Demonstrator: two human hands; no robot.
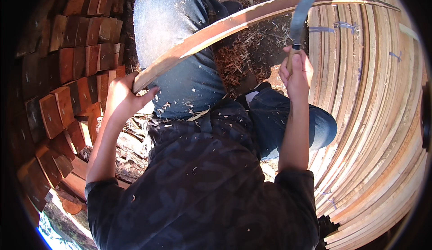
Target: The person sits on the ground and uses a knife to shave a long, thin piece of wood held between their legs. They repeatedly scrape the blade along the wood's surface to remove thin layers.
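A long wooden strip [211,33] runs from my left thigh toward the upper right, its edges pale and its broad face reddish brown. Its near end is gripped by my left hand [127,92], thumb on one side and fingers mostly hidden behind. My right hand [297,72] is closed around the light handle of a curved knife [300,22], held with its blade pointing up. The blade crosses over the strip's far part in this view; whether it touches the wood I cannot tell. Wood shavings dot my jeans and dark shirt.
Cut wooden blocks [63,106] are stacked high along the left. On the right lie many long pale wooden strips [355,92] side by side, some with bluish ties [345,26]. Reddish shavings [231,63] cover the ground between my legs.
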